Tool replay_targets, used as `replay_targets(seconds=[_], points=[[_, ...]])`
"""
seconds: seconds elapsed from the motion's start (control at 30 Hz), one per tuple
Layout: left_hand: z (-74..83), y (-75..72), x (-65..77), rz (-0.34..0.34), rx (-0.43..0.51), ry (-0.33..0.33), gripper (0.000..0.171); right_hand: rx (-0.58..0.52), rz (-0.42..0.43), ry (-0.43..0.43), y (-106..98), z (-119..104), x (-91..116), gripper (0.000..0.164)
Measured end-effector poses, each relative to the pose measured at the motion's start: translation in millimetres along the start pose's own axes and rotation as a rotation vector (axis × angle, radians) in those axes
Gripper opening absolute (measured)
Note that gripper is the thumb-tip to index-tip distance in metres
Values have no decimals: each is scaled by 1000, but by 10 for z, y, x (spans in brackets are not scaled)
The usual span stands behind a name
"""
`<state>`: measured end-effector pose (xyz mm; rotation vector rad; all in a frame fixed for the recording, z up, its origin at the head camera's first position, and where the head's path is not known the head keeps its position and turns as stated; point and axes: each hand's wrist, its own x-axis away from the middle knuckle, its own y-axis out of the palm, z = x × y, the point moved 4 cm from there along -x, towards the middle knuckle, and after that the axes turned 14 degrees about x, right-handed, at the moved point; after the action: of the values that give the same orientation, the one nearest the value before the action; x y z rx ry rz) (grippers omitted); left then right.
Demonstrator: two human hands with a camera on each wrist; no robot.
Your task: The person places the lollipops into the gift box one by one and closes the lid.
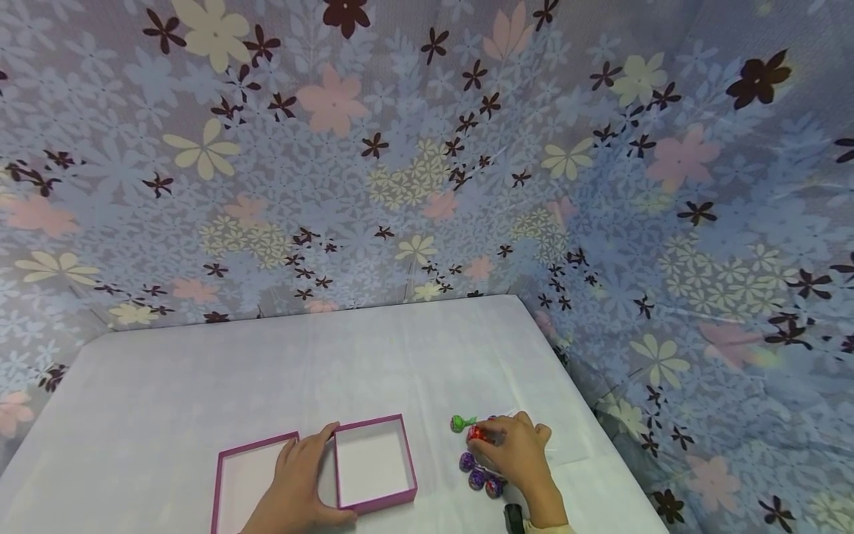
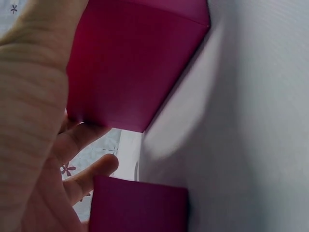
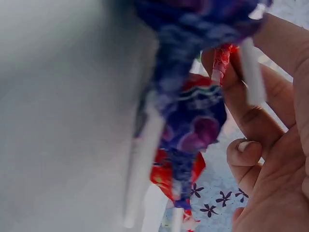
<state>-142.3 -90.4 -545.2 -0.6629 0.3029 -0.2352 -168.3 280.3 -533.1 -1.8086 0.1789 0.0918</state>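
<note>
On a white-covered worktop (image 1: 300, 371), with flower-printed cloth (image 1: 373, 170) rising at twelve o'clock, my two hands are spread among boxes and lollipops. Farthest left, toward seven o'clock, sits the left box (image 1: 248, 475), magenta-walled and white inside, partly hidden by my hand. My left hand (image 1: 300, 480) comes in between, thumb and fingers gripping the right box (image 1: 372, 463) near its front-left and back-left corners. That box is square and open-topped, magenta outside with a white floor. At its two o'clock, apart from it, the green lollipop (image 1: 457, 423) lies in a bright wrapper, twisted tail pointing to three. Purple lollipops (image 1: 477, 480) bunch around six o'clock of the red one; up close, their shiny blue-violet wrappers show round purple prints, red patches and white sticks, the nearest blurred. The red lollipop (image 1: 474, 434), in a glossy wrapper, is pinched between the thumb and fingers of my right hand (image 1: 519, 451), just beside the green one. At three o'clock from that hand, a clear plastic sheet (image 1: 567, 450) lies flat.
</note>
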Motion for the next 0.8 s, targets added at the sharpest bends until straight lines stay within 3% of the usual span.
replay_targets(seconds=[0.27,0.5,0.8], points=[[-15,22,13,-13,33,-41,138,-70,48,-11,-179,-109,0,29],[-2,21,-24,-4,26,-42,136,-151,175,-143,-349,-424,-62,29],[7,67,28,-10,29,-45,135,-249,215,-286,-400,-929,-16,29]])
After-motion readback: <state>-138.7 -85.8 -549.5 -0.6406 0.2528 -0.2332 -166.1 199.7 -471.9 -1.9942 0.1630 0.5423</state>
